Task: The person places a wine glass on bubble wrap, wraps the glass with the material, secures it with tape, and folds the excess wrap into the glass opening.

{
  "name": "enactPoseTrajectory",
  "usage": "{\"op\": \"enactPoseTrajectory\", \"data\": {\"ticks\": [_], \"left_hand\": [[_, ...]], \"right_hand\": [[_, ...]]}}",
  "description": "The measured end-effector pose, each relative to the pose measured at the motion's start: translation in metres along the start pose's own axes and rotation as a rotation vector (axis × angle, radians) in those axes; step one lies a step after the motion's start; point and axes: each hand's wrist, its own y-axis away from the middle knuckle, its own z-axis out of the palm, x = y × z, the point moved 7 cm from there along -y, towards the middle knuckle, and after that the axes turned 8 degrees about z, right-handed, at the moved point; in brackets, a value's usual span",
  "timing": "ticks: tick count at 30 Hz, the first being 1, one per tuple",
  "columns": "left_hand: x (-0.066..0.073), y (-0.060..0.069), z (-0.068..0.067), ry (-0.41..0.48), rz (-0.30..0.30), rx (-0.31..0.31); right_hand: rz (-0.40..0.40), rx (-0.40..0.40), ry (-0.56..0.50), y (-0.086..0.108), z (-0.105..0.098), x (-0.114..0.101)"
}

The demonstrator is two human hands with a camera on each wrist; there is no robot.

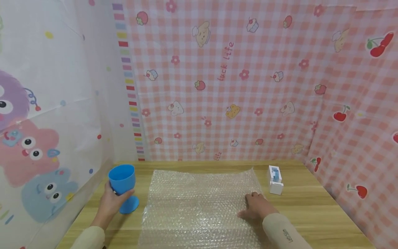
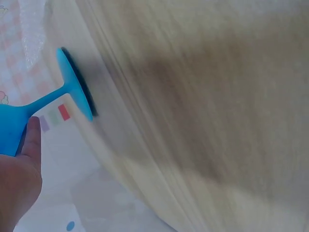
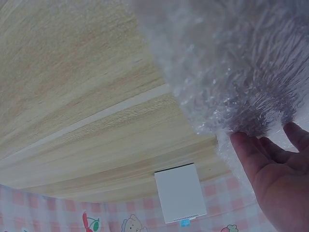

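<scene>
At the left of the table stands a blue plastic goblet [image 1: 122,178], upright, with its round foot at or near the wood. My left hand [image 1: 110,203] grips it just under the bowl, thumb across the front and the other fingers mostly hidden behind. The left wrist view shows the goblet's stem and foot [image 2: 72,84] beyond the hand. A sheet of clear bubble wrap [image 1: 196,207] lies flat across the middle of the table. On its right side my right hand [image 1: 255,206] rests, fingers loosely bent; in the right wrist view the fingertips touch the bubble wrap [image 3: 217,82].
Right of the bubble wrap sits a small white box-like holder [image 1: 276,187] with a blue piece inside. The wood-grain table [image 1: 311,211] is bounded by a pink checked cloth [image 1: 217,138] at the back and right, and a cartoon-printed cloth [image 1: 77,138] on the left.
</scene>
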Motion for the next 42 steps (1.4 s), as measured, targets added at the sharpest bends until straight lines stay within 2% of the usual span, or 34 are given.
{"op": "enactPoseTrajectory", "data": {"ticks": [6, 13, 19, 26, 32, 36, 39, 42], "left_hand": [[0.013, 0.000, -0.002, -0.039, 0.038, 0.023], [0.035, -0.003, -0.002, -0.015, 0.058, 0.039], [0.051, -0.003, 0.006, 0.006, 0.057, -0.007], [0.066, 0.001, 0.020, 0.040, 0.098, -0.053], [0.068, 0.003, 0.039, 0.072, 0.111, -0.128], [0.065, 0.005, 0.051, 0.041, 0.103, -0.171], [0.062, 0.008, 0.058, 0.011, 0.084, -0.176], [0.060, 0.011, 0.065, 0.022, 0.049, -0.200]], "right_hand": [[0.005, -0.003, 0.006, -0.001, 0.000, 0.000], [-0.012, 0.000, 0.008, 0.001, -0.002, -0.003], [0.014, -0.020, 0.006, -0.002, 0.000, 0.000], [0.028, -0.021, -0.005, -0.003, 0.000, 0.001], [0.025, -0.015, 0.005, -0.002, 0.000, 0.000], [0.026, -0.017, 0.006, -0.002, 0.001, 0.001], [0.027, -0.018, 0.008, -0.002, 0.002, 0.001], [0.029, -0.018, 0.008, -0.001, 0.002, 0.001]]}}
